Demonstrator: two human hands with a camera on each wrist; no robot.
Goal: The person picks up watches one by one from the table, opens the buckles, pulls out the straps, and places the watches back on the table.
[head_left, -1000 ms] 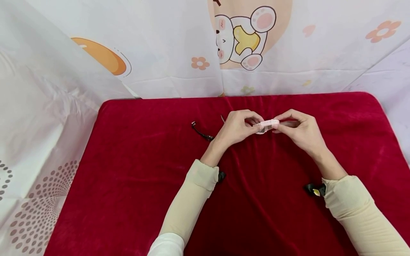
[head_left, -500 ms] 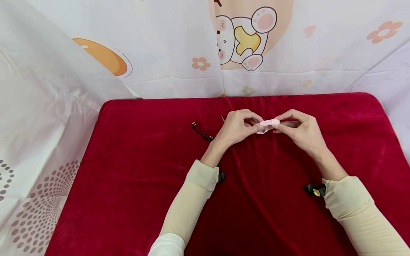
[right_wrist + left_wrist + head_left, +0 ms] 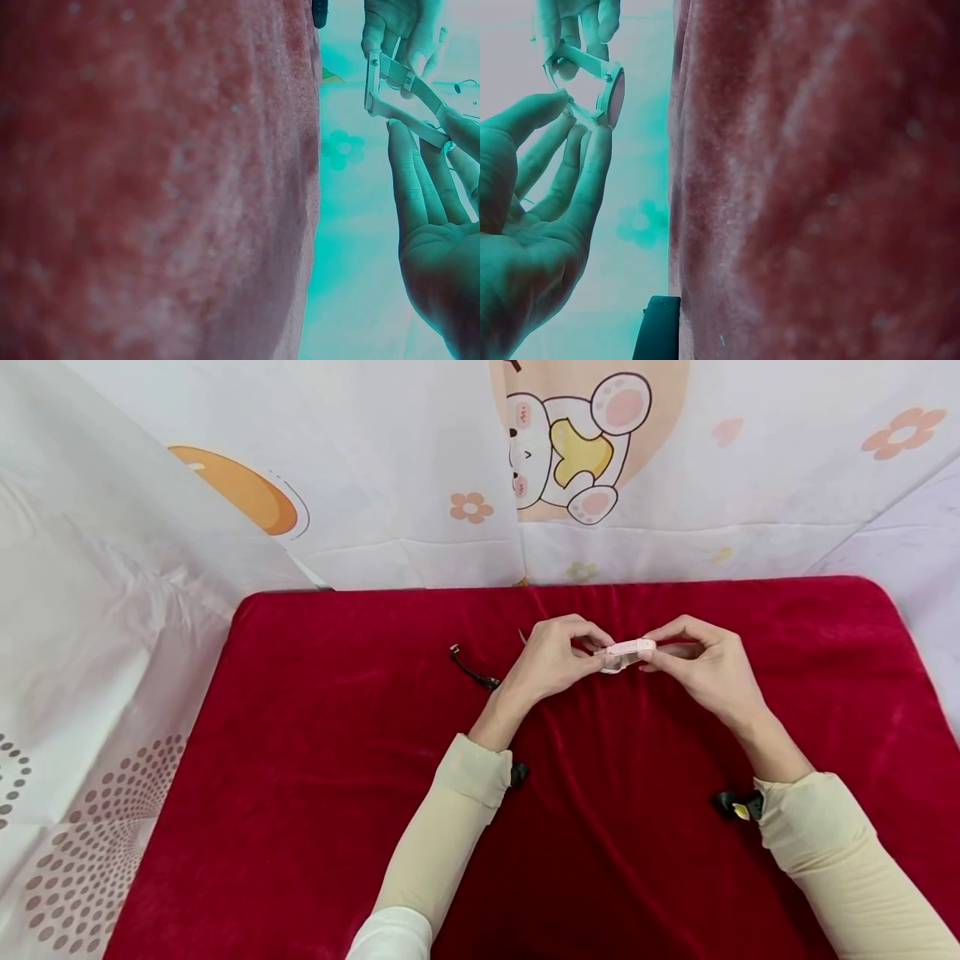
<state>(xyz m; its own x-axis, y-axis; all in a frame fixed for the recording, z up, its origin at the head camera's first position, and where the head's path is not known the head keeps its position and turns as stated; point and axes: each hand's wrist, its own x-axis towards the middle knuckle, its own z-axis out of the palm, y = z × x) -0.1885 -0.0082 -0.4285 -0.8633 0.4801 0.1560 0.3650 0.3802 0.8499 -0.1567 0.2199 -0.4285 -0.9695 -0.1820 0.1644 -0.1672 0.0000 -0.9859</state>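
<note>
Head view: the left arm [image 3: 441, 822] rises from the bottom edge, the right arm [image 3: 840, 852] from the lower right corner. Right of centre, near mid-height, the left hand [image 3: 558, 656] and right hand [image 3: 705, 664] face each other, each in a thumb-and-finger pinch.

Pale pink wristwatch [image 3: 631, 647] w/ round case [image 3: 616, 98], strap [image 3: 411, 124] curved into a loop, is held aloft btwn L hand [image 3: 561, 652] & R hand [image 3: 707, 667], above red cloth [image 3: 322, 727].

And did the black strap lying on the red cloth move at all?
No, not that I can see: the black strap lies at the same spot, measured against the back edge of the red cloth.
</note>
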